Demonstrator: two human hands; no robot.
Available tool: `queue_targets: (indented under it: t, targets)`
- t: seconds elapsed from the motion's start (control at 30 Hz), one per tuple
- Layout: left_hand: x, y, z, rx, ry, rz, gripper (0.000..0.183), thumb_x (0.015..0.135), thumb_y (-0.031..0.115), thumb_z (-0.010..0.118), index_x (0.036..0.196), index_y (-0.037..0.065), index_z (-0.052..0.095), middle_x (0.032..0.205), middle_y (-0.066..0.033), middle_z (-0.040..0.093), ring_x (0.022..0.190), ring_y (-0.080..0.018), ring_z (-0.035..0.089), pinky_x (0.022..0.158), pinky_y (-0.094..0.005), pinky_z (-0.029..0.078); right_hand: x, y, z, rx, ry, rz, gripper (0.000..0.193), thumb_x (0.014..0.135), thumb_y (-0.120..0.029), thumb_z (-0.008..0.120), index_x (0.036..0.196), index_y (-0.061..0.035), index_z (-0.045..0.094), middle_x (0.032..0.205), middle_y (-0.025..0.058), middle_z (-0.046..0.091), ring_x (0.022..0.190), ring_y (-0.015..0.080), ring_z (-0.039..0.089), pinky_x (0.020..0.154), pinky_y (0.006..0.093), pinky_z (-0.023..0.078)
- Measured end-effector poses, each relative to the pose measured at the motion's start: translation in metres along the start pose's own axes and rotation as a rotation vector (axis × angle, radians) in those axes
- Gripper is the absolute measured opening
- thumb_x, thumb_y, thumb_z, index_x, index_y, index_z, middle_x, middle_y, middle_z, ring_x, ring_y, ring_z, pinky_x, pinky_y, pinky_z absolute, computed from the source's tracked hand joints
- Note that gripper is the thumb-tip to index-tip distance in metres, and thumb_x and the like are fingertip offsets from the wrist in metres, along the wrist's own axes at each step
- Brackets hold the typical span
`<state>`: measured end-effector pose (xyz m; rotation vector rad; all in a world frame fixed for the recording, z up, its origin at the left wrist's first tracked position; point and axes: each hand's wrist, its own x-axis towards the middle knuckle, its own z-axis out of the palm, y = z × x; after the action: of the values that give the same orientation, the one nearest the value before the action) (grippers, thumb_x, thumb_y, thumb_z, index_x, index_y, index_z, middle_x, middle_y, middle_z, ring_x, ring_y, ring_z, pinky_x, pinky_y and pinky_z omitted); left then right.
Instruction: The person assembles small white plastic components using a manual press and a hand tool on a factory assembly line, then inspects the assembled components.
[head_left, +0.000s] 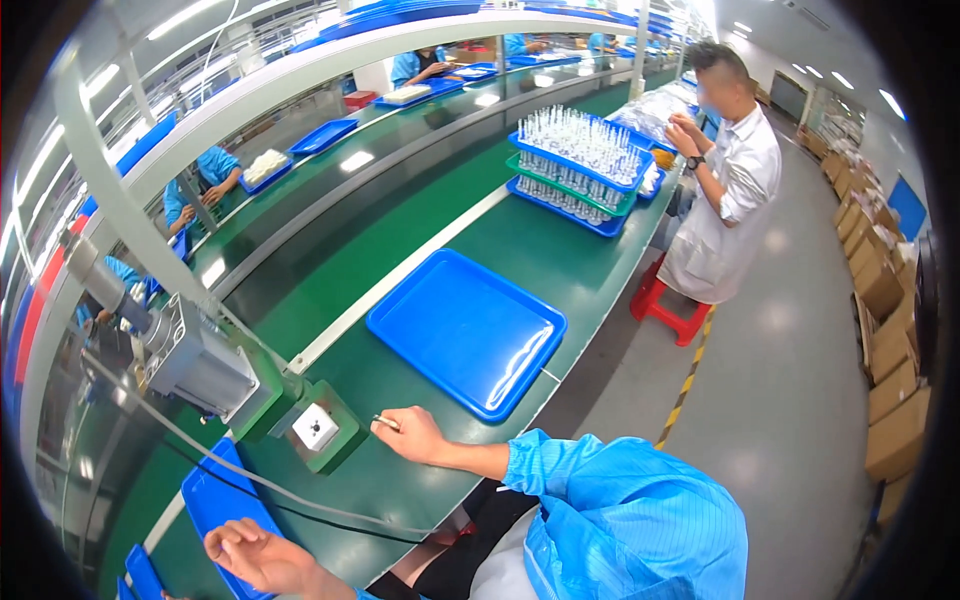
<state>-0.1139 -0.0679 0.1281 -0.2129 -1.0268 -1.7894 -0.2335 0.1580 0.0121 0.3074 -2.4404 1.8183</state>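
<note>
My right hand (pixel 412 437) is pinched on a small metallic cylindrical piece (pixel 386 422), just to the right of a green bench press. The press carries a grey air cylinder (pixel 203 365) over its green base (pixel 345 440). A white square block (pixel 314 427) with dark holes rests on that base. Lower left, my left hand (pixel 258 556) hovers by a blue tray (pixel 225 490) with its fingers loosely curled and apart, and no object shows in it. Beyond my right hand lies a large bare blue tray (pixel 470 330) on the green table.
Stacked blue and green trays (pixel 580 165) of upright clear parts stand farther along the bench. A co-worker in a white coat (pixel 735 170) is beside them, near a red stool (pixel 672 305). A grey hose (pixel 280 490) crosses near my left hand. Cardboard boxes (pixel 895 430) line the right.
</note>
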Motion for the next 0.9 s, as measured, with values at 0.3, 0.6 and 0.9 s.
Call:
queue_targets:
  t: [0.3,0.6,0.9]
  targets:
    - [-0.014,-0.104,-0.086,0.562,0.111,-0.349,0.011,0.101,0.009,0.048,0.107,0.005,0.055,0.081,0.0003,0.052,0.065,-0.0046,0.046,0.055,-0.0188,0.036,-0.001,0.003,-0.003,-0.008,-0.011,0.017,0.038,0.091,-0.033,0.06,0.069,-0.0025,0.057,0.057,0.0151,0.053,0.052,0.0322,0.052,0.054,0.0446,0.04]
    - [-0.028,-0.133,-0.118,0.888,-0.04,-0.287,0.017,0.095,0.013,0.054,0.106,-0.001,0.056,0.091,-0.0047,0.054,0.081,-0.0117,0.05,0.072,-0.026,0.04,-0.001,-0.002,-0.004,0.002,-0.014,0.017,0.036,0.091,-0.032,0.06,0.07,-0.0026,0.058,0.058,0.0155,0.054,0.052,0.0329,0.052,0.053,0.0438,0.04]
    - [-0.028,-0.139,-0.13,0.87,-0.012,-0.331,0.017,0.095,0.01,0.054,0.106,-0.002,0.058,0.092,-0.0059,0.058,0.084,-0.013,0.054,0.077,-0.0271,0.043,-0.002,0.002,-0.001,0.007,-0.017,0.023,0.037,0.092,-0.032,0.061,0.07,-0.0026,0.057,0.057,0.0146,0.052,0.05,0.0302,0.05,0.051,0.0426,0.039]
